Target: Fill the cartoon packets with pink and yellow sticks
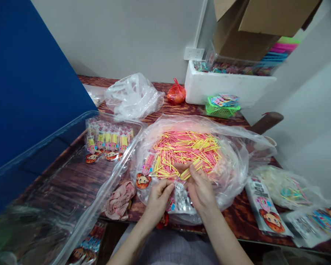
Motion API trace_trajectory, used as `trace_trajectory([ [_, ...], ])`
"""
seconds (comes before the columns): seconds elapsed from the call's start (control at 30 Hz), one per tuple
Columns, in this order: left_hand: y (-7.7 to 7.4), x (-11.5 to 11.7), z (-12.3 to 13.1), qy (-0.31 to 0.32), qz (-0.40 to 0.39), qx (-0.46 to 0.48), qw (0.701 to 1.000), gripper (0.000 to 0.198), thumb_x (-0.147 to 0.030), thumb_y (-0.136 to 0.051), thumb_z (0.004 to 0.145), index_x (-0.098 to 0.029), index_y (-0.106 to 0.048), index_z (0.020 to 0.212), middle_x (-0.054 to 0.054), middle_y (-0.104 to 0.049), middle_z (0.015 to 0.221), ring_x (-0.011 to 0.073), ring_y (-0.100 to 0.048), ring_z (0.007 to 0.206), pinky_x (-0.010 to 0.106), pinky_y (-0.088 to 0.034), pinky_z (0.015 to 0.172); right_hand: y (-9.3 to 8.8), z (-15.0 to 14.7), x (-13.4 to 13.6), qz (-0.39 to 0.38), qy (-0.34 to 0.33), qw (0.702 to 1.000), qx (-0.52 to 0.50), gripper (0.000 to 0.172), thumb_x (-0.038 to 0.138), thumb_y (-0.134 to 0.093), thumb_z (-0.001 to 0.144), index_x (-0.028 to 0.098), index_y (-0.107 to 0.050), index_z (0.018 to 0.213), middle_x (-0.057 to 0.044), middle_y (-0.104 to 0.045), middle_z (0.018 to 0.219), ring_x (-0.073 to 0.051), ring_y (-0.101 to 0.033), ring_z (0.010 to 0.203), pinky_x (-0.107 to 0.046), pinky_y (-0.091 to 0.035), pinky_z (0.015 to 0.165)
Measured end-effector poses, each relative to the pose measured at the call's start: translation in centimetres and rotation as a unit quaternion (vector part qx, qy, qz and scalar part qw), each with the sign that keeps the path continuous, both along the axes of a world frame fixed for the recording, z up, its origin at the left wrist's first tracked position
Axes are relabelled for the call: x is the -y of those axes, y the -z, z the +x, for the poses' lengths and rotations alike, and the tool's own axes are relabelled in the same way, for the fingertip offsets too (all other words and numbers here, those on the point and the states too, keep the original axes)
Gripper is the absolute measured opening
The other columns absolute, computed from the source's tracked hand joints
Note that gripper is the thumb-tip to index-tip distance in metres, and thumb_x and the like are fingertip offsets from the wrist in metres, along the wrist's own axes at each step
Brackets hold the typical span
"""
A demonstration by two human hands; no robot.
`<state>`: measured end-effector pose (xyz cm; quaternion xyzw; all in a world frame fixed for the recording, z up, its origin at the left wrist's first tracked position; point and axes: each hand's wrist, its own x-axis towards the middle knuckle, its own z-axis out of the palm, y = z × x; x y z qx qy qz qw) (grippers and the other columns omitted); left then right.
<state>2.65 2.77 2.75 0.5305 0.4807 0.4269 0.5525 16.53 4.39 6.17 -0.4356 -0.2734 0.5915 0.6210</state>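
My right hand (200, 187) is closed around a small bundle of yellow and pink candy sticks (192, 170), held at a slant. Close beside it, my left hand (160, 193) pinches the top edge of a printed clear packet (181, 197) that hangs between my hands. The sticks' lower ends are near the packet's mouth; whether they have entered it I cannot tell. Beyond my hands, a large open plastic bag (237, 162) holds a heap of loose pink and yellow sticks (186, 147). A filled packet with a cartoon head (143, 180) lies at the bag's left side.
A clear plastic tray (118, 171) on the left holds several filled packets (109, 136). A crumpled pink cloth (120, 200) lies between tray and bag. Flat packets (269, 208) lie at right. Behind are a white foam box (223, 88), a green basket (223, 110) and a red bag (176, 94).
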Motion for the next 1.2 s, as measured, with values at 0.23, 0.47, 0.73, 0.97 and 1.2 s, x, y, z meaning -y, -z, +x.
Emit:
trace_trajectory([
  [0.23,-0.2,0.2,-0.2,0.017,0.033,-0.035,0.999,0.028,-0.036,-0.053,0.090,-0.016,-0.066,0.075,0.000,-0.058,0.071,0.0153,-0.052,0.070,0.023,-0.040,0.067,-0.6,0.8,-1.0,0.004,-0.016,0.993,-0.114,0.024,0.048,-0.070,0.078,0.025,-0.067,0.078,-0.004,-0.075,0.100,-0.026,-0.065,0.107,-0.047,-0.047,0.096],
  [0.47,0.0,0.3,-0.2,-0.005,0.074,-0.063,0.995,0.024,-0.032,-0.054,0.091,-0.018,-0.072,0.085,0.004,-0.066,0.080,0.0179,-0.059,0.077,0.025,-0.043,0.072,0.4,-0.2,1.0,-0.048,-0.026,0.998,-0.004,0.029,0.049,-0.068,0.079,0.020,-0.070,0.079,-0.009,-0.076,0.093,-0.028,-0.066,0.101,-0.047,-0.045,0.097],
  [0.73,0.1,0.3,-0.6,-0.007,0.099,-0.019,0.995,0.019,-0.028,-0.057,0.089,-0.021,-0.075,0.094,0.006,-0.071,0.094,0.0197,-0.064,0.090,0.029,-0.048,0.083,-0.4,0.3,2.5,-0.035,-0.105,0.984,0.138,0.037,0.048,-0.069,0.079,0.025,-0.067,0.107,-0.007,-0.068,0.120,-0.025,-0.058,0.115,-0.042,-0.041,0.102],
  [0.97,-0.5,-0.1,-0.7,-0.026,0.068,0.021,0.997,0.021,-0.029,-0.059,0.087,-0.022,-0.076,0.098,0.007,-0.074,0.103,0.0220,-0.065,0.098,0.034,-0.049,0.091,-0.7,0.3,2.8,0.062,-0.050,0.954,0.290,0.021,0.040,-0.052,0.092,0.024,-0.065,0.098,-0.006,-0.067,0.111,-0.022,-0.060,0.104,-0.035,-0.045,0.093],
  [1.2,-0.3,0.1,-1.1,-0.039,0.034,0.035,0.998,0.023,-0.033,-0.062,0.084,-0.020,-0.076,0.096,0.007,-0.075,0.100,0.0229,-0.066,0.095,0.035,-0.050,0.090,-1.2,-0.4,3.1,0.113,-0.078,0.919,0.369,0.018,0.034,-0.054,0.092,0.025,-0.068,0.096,-0.006,-0.067,0.106,-0.024,-0.059,0.105,-0.035,-0.045,0.091],
])
